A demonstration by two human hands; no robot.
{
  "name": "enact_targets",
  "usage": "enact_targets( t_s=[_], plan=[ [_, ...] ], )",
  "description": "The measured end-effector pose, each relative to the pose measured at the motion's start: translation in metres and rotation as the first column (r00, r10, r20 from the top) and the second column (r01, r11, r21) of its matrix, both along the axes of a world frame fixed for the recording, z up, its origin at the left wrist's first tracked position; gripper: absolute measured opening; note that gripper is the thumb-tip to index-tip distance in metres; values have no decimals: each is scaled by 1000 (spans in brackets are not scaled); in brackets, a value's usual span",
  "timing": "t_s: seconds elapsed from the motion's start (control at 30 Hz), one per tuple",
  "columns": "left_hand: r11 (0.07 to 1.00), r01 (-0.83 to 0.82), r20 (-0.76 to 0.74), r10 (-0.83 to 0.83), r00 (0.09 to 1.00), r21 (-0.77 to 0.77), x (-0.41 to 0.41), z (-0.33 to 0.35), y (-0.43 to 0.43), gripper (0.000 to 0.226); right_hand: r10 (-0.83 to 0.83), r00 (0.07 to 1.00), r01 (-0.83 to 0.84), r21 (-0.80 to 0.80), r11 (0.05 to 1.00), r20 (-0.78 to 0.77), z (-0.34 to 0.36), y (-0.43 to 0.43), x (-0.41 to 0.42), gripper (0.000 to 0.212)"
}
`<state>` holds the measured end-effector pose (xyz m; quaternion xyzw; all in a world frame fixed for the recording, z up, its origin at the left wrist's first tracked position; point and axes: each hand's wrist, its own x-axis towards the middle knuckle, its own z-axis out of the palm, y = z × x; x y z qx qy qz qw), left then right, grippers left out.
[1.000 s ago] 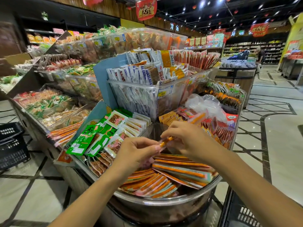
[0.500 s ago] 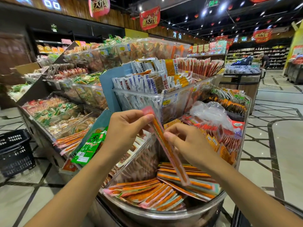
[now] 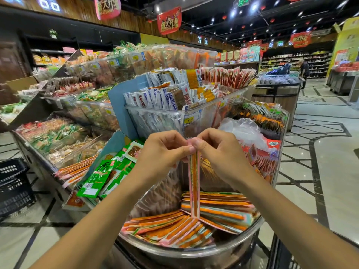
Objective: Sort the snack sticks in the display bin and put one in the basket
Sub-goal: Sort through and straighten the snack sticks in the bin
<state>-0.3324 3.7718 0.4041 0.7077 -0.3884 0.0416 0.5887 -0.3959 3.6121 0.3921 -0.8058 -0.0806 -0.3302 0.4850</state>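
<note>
Right now both hands meet above the clear, round-fronted plastic display bin (image 3: 194, 253). The left hand (image 3: 162, 152) & the right hand (image 3: 220, 152) each pinch the top end of one long, thin snack stick (image 3: 194, 183) in a pink-edged wrapper w/ an orange centre. Both grips are tight & narrow, knuckles nearly touching, other fingers curled. The stick hangs upright, straight down over the bin. Its lower end reaches the pile inside; cannot tell if it touches.

Inside the bin lies a heap of matching orange-and-pink sticks (image 3: 171, 228) in two lots: one slanting at the bin's front-left, one stacked flat at its right-rear.

Just left of the bin, a slanted tray holds green foil pkts (image 3: 97, 177) & red-and-white pkts (image 3: 134, 150). Behind & above the bin stands a clear rectangular plastic tub (image 3: 155, 121) crammed w/ upright white pkts, a yellow price tag (image 3: 188, 119) on its front. Right-rear of the bin: a crumpled white plastic bag (image 3: 240, 131) on top of red pkts (image 3: 266, 162).

Well left of the bin, on the tiled floor (image 3: 29, 239), sits a black plastic crate (image 3: 13, 189). At the bin's lower right, a corner of a black gridded basket (image 3: 287, 259) shows, mostly cut off.
</note>
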Motion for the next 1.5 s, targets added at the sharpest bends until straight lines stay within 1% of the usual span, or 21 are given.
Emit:
enact_targets(
  t_s=[0.13, 0.23, 0.3, 0.37, 0.43, 0.47, 0.5, 0.57, 0.6, 0.63, 0.73, 0.77, 0.87, 0.93, 1.0, 1.07, 1.17, 1.23, 1.27, 1.37, 1.5],
  plan=[
    [996, -8, -23, 6, 1000, -86, -2, -4, -8, 13, 40, 999, -37, 116, 993, -29, -3, -3, 2, 20],
    [992, -8, -51, 1, 999, -124, -4, -8, -13, 14, 34, 998, -22, 184, 983, -60, -5, -8, 3, 22],
    [995, -11, -71, 4, 997, -100, -3, -14, -15, 19, -7, 998, 20, 206, 978, -63, -8, -14, 4, 20],
    [998, -47, -54, 45, 998, -32, -2, -25, -18, 24, -57, 997, 66, 216, 974, -49, -10, -19, 5, 18],
    [987, -141, 37, 138, 990, 80, -2, -40, -22, 31, -111, 993, 115, 226, 967, -31, -11, -23, 4, 16],
    [965, -199, 105, 183, 977, 168, -3, -48, -24, 34, -130, 991, 131, 237, 963, -22, -11, -24, 4, 15],
    [925, -260, 177, 217, 960, 276, -4, -56, -26, 38, -141, 990, 140, 253, 957, -14, -11, -25, 2, 14],
    [797, -396, 338, 256, 905, 455, -6, -69, -31, 44, -175, 984, 163, 288, 944, 18, -9, -28, -1, 12],
    [743, -455, 412, 262, 873, 491, -6, -74, -33, 44, -203, 978, 182, 301, 936, 40, -8, -30, -2, 11],
    [712, -494, 468, 258, 845, 499, -5, -76, -35, 41, -232, 971, 203, 311, 928, 57, -8, -32, -4, 11],
    [715, -518, 557, 215, 802, 470, 4, -78, -39, 26, -266, 961, 225, 341, 913, 76, -8, -41, -12, 7],
    [715, -521, 581, 196, 790, 466, 9, -79, -41, 21, -261, 963, 224, 330, 917, 71, -9, -45, -15, 12],
    [692, -537, 646, 132, 751, 483, 23, -84, -49, 14, -241, 970, 235, 178, 955, 14, -20, -55, -22, 29],
    [685, -516, 635, 100, 766, 514, 32, -92, -55, 16, -263, 965, 263, 24, 964, -15, -31, -61, -24, 24],
    [687, -494, 611, 93, 786, 532, 40, -100, -61, 20, -296, 955, 292, -121, 949, -19, -46, -66, -24, 14],
    [677, -512, 622, 101, 777, 529, 48, -108, -67, 17, -323, 946, 308, -222, 925, -32, -62, -73, -24, 10],
    [593, -583, 652, 125, 748, 556, 56, -121, -77, 27, -366, 929, 332, -314, 890, -56, -85, -83, -26, 4],
    [532, -608, 658, 120, 743, 589, 59, -133, -83, 27, -398, 913, 337, -386, 858, -87, -98, -89, -28, 9],
    [516, -606, 651, 116, 750, 606, 58, -138, -87, 23, -413, 904, 335, -420, 843, -108, -104, -92, -29, 11],
    [518, -542, 597, 74, 799, 662, 59, -151, -96, 13, -458, 874, 319, -518, 794, -163, -114, -98, -34, 17],
    [555, -435, 482, 69, 873, 709, 63, -158, -98, 9, -503, 856, 331, -625, 707, -117, -120, -102, -39, 24]
  ],
)
